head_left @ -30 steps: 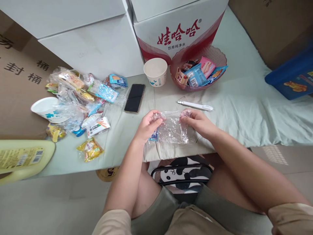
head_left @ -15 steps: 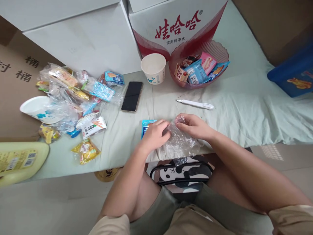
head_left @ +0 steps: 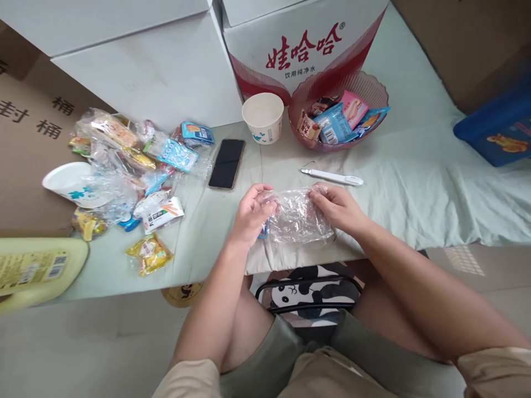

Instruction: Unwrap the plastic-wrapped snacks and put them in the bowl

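Observation:
A clear plastic bag is stretched flat between my hands near the front edge of the cloth-covered table. My left hand pinches its left upper corner, thumb against fingers. On the other side, my right hand grips the upper right corner the same way. Under my left hand and the bag's left side lies a small blue snack packet, mostly hidden. Just beyond my right hand rests a white craft knife.
A black phone, a paper cup and a pink glass bowl of wrapped snacks stand behind. To the left, snack packets are heaped around a tipped paper cup. A yellow jug sits front left; a blue container is right.
The crumpled bag has been spread out wide between my hands. My left hand has shifted left over the blue packet, covering most of it; my right hand has moved slightly right.

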### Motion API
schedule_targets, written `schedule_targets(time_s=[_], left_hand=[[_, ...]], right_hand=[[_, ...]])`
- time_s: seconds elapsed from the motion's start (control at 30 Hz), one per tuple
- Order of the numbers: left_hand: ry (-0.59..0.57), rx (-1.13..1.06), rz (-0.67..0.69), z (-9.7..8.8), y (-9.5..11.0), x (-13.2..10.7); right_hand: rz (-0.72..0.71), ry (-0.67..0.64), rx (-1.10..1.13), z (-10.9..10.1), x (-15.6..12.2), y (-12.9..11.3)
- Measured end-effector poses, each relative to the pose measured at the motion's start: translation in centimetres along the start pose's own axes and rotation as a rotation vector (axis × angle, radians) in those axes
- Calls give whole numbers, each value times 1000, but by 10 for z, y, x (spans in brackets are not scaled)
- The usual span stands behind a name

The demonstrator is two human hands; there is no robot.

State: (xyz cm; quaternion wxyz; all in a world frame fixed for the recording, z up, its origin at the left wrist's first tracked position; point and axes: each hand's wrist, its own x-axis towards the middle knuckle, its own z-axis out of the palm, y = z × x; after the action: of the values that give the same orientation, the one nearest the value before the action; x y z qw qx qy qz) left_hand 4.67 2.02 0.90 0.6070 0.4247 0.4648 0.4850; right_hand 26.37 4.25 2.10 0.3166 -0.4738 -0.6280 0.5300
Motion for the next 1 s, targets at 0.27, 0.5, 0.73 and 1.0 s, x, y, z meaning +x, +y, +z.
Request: schedule_targets(time_s=[0.27, 0.5, 0.73, 1.0], left_hand=[[-15, 46, -141, 5, 0, 0], [42, 281, -71, -10, -5, 2], [-73, 106, -144, -11, 7, 2], [-11, -103, -122, -19, 16, 2]], right_hand=[[47, -21, 439, 3, 1, 8], [-14, -103, 108, 3, 1, 11], [50, -50, 212, 0, -1, 8], [99, -123, 611, -7, -1, -1]])
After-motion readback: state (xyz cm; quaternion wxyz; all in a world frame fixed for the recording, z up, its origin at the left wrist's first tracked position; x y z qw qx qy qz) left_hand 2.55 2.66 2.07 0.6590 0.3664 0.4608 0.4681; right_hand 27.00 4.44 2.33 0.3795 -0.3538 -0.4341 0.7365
